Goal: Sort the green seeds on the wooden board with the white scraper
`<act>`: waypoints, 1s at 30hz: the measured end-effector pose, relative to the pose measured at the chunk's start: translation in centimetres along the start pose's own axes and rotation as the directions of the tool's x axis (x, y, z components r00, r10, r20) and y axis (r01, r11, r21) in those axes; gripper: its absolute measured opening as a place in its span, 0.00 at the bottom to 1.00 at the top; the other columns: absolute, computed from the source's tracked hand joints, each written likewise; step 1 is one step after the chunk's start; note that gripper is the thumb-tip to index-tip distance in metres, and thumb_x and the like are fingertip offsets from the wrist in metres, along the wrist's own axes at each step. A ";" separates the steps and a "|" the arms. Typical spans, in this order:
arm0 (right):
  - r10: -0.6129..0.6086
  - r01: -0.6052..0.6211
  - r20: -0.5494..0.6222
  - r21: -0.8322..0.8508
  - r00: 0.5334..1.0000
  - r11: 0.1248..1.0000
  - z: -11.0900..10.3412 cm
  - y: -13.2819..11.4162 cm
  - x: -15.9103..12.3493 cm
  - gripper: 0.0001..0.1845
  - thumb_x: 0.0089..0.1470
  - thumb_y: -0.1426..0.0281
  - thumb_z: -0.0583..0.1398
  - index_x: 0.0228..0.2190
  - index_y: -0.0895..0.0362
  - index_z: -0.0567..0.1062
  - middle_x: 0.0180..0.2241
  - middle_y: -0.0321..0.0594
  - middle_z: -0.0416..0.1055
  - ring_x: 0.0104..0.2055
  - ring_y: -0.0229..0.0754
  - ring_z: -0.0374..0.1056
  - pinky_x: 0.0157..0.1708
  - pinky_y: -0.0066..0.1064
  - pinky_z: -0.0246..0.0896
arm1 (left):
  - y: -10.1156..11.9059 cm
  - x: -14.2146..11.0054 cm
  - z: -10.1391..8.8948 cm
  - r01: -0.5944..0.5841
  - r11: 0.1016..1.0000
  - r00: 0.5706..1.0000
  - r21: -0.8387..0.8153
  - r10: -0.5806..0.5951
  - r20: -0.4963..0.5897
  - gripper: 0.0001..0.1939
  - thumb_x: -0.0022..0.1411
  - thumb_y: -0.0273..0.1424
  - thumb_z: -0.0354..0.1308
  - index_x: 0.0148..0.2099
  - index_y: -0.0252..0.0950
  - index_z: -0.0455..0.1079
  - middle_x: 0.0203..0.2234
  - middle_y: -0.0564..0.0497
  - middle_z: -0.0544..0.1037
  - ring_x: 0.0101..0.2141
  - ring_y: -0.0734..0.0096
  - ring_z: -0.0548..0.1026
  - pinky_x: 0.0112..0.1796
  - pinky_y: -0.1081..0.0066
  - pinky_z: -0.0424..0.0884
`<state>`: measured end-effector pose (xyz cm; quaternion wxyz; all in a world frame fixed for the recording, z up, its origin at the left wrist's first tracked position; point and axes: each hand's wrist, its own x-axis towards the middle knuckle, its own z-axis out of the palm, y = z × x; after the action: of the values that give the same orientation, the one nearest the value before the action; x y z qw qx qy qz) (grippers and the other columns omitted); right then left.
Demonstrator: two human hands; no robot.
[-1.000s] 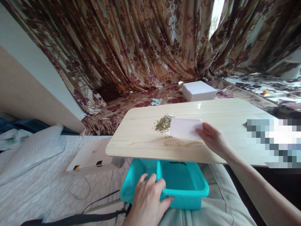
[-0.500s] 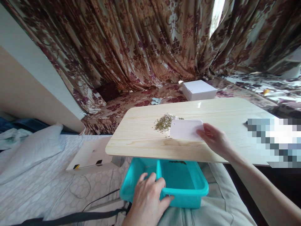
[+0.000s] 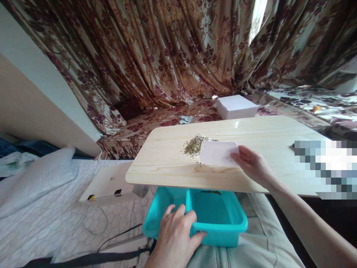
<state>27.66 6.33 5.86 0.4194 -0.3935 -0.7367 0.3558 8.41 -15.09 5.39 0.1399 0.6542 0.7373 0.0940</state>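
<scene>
My right hand [image 3: 249, 162] pinches the right end of a thin white plastic scraper [image 3: 219, 153], a flat rounded card with a small hole. Its left edge meets a heap of small greenish-brown grains [image 3: 193, 145] on the pale wooden tabletop [image 3: 164, 163], and part of the heap is hidden behind it. Below the table's near edge, my left hand [image 3: 177, 230] grips the near rim and divider of a turquoise two-compartment tub [image 3: 219, 227] on my lap. Some dark grains [image 3: 211, 192] lie in the tub's right compartment.
A white box [image 3: 237, 103] stands past the table's far edge, beside a small pale cloth [image 3: 185, 119]. To the left, another white box [image 3: 108, 182] lies on the quilted bed [image 3: 55, 190] near cables. A pixelated patch covers the table's right end.
My right hand and the white scraper have shifted slightly left, against the grain heap. My left hand keeps its hold on the tub.
</scene>
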 end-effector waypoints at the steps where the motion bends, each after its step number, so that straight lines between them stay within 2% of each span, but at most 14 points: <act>1: -0.003 0.003 0.002 0.009 1.000 1.000 0.0 -0.2 0.0 0.07 0.52 0.63 0.57 0.30 0.54 0.70 0.29 0.40 0.74 0.33 0.43 0.71 0.31 0.31 0.68 | 0.0 0.0 0.0 -0.001 1.000 1.000 0.003 0.001 0.000 0.08 0.54 0.36 0.64 0.32 0.40 0.68 0.30 0.55 0.71 0.38 0.63 0.70 0.51 0.57 0.58; 6: -0.026 0.026 -0.012 -0.007 1.000 1.000 0.2 -0.6 0.2 0.07 0.53 0.64 0.57 0.28 0.54 0.68 0.27 0.39 0.73 0.30 0.41 0.69 0.29 0.28 0.66 | 0.0 0.0 0.0 -0.004 1.000 1.000 0.005 0.004 -0.007 0.08 0.54 0.36 0.64 0.31 0.41 0.68 0.30 0.55 0.70 0.37 0.64 0.70 0.50 0.58 0.59; 13: -0.055 0.057 0.033 -0.068 0.998 0.996 1.0 0.0 1.1 0.08 0.54 0.63 0.56 0.27 0.54 0.68 0.25 0.37 0.70 0.29 0.40 0.67 0.27 0.27 0.64 | 0.0 0.0 0.1 -0.007 1.000 1.000 -0.009 0.007 -0.006 0.08 0.54 0.36 0.63 0.32 0.41 0.68 0.30 0.55 0.70 0.38 0.64 0.70 0.50 0.58 0.59; 21: -0.029 0.027 0.069 0.023 0.997 0.999 0.3 -1.3 0.6 0.11 0.52 0.60 0.57 0.25 0.53 0.65 0.25 0.36 0.69 0.29 0.40 0.66 0.27 0.28 0.64 | 0.3 -0.1 -0.4 0.009 1.000 1.000 0.000 -0.009 0.008 0.07 0.55 0.36 0.62 0.32 0.40 0.68 0.30 0.55 0.70 0.38 0.63 0.70 0.50 0.58 0.59; 30: -0.011 0.008 0.105 0.031 0.994 0.999 0.6 -0.8 0.7 0.11 0.52 0.61 0.57 0.24 0.53 0.65 0.24 0.35 0.67 0.28 0.40 0.65 0.27 0.28 0.63 | 0.0 -0.2 0.0 0.005 1.000 1.000 -0.017 -0.005 -0.011 0.07 0.54 0.36 0.63 0.32 0.41 0.68 0.31 0.55 0.71 0.39 0.64 0.70 0.51 0.58 0.58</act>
<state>26.65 6.50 6.52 0.3879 -0.3643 -0.7540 0.3851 8.45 -15.30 5.43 0.1414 0.6506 0.7389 0.1036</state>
